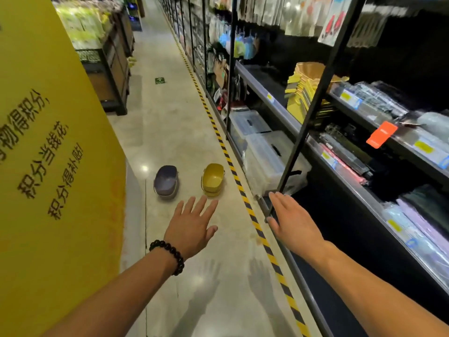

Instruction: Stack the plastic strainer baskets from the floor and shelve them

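Note:
Two plastic strainer baskets stand side by side on the shop floor ahead of me: a grey-purple basket (166, 181) on the left and a yellow basket (212, 179) on the right, both open side up. My left hand (192, 227), with a dark bead bracelet at the wrist, is stretched out flat, fingers spread, just short of the yellow basket and holding nothing. My right hand (292, 221) is also flat and empty, hovering over the bottom edge of the black shelving unit (303, 139) to the right.
A yellow printed pillar (48, 154) fills the left side. Yellow-black hazard tape (233, 169) runs along the shelf base. Clear storage boxes (267, 154) sit on the lowest shelf, yellow baskets (303, 93) higher up. The aisle floor stretches ahead between them.

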